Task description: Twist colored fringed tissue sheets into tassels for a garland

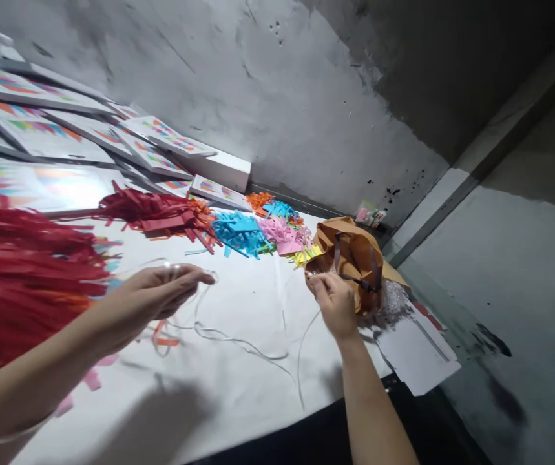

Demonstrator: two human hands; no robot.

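Note:
My left hand (163, 290) is closed in a pinch on a thin white string (238, 339), left of the table's middle. Loops of this string hang down and trail over the white tabletop. To the right, my right hand (338, 303) is also pinched, in front of a brown paper bag (349, 242). A strand of string runs down below its fingers; what lies between the fingertips is small and blurred. Red fringed paper (25, 278) fills the left side near my left forearm.
Red tassels (161, 213), blue tassels (241, 232) and pink tassels (284, 234) line the table's back. Flat boxes with coloured prints (54, 132) are stacked against the grey wall (267, 84). White sheets (417, 352) lie at the right edge, beside clear plastic (396, 300).

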